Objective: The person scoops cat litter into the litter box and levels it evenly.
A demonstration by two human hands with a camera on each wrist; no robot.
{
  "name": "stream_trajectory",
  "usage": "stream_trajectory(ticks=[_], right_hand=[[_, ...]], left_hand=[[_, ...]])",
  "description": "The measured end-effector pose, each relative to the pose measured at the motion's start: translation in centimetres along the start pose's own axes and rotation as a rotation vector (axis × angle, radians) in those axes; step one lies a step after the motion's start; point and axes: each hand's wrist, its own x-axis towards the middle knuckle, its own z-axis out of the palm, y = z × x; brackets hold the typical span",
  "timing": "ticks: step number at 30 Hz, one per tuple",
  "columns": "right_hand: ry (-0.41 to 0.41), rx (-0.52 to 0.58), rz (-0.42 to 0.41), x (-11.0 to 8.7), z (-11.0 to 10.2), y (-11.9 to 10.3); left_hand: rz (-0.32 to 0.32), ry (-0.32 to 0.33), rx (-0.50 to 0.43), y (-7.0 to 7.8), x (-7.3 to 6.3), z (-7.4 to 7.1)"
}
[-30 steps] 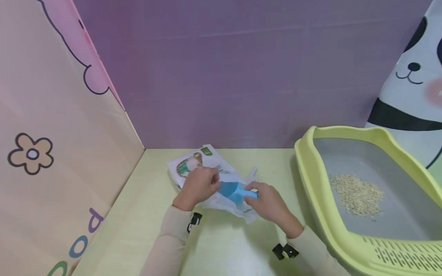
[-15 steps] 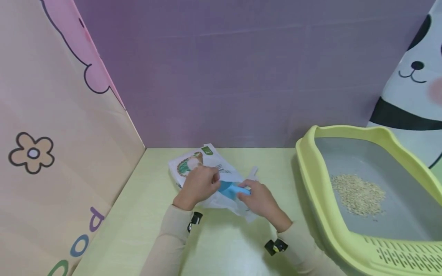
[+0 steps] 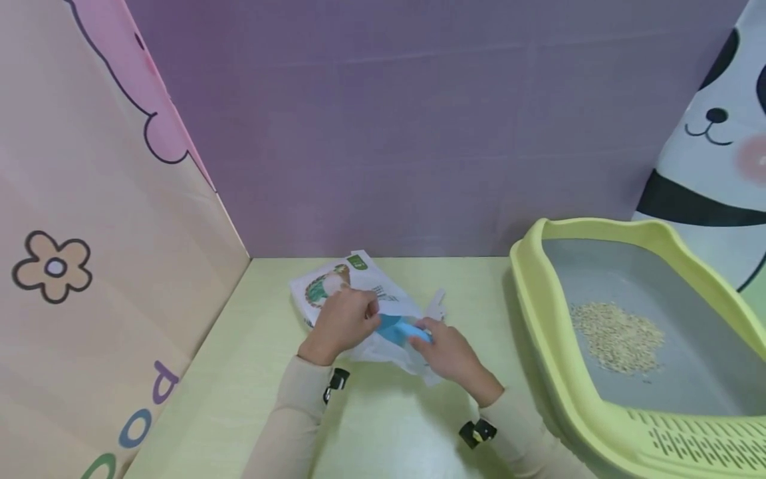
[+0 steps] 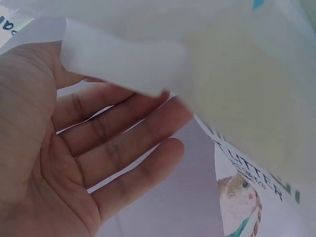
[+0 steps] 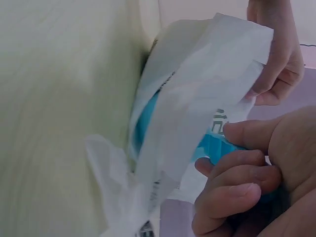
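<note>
A white bag of litter [image 3: 391,293] with a green label lies on the table, its mouth toward the right hand. My left hand [image 3: 342,326] pinches the upper edge of that mouth; in the left wrist view the bag's edge [image 4: 118,59] runs between thumb and fingers. My right hand [image 3: 450,352] grips the handle of a blue scoop [image 3: 413,330], fingers wrapped round it in the right wrist view. The scoop's head reaches into the bag, and its front is hidden by the bag's plastic [image 5: 182,103] and the left hand.
To the right stands a yellow-rimmed litter box [image 3: 541,319] with a grey bottom, a slotted front ledge and a patch of pale pellets [image 3: 619,338] in it. A torn white strip [image 3: 437,305] lies beside the bag. Purple and printed walls border the table [image 3: 383,432].
My right hand has moved left and pushed the scoop further into the bag, then tilted the handle slightly. The left hand has stayed at the bag's edge.
</note>
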Motion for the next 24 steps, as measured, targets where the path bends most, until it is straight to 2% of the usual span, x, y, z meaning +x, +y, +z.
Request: stream_trajectory(ticks=[13, 24], right_hand=[[-0.133, -0.116, 0.019, -0.5, 1.0, 1.8], [-0.203, -0.098, 0.050, -0.6, 0.7, 1.8]], left_hand=[[-0.014, -0.001, -0.005, -0.1, 0.1, 0.1], [-0.006, 0.012, 0.003, -0.1, 0.1, 0.2]])
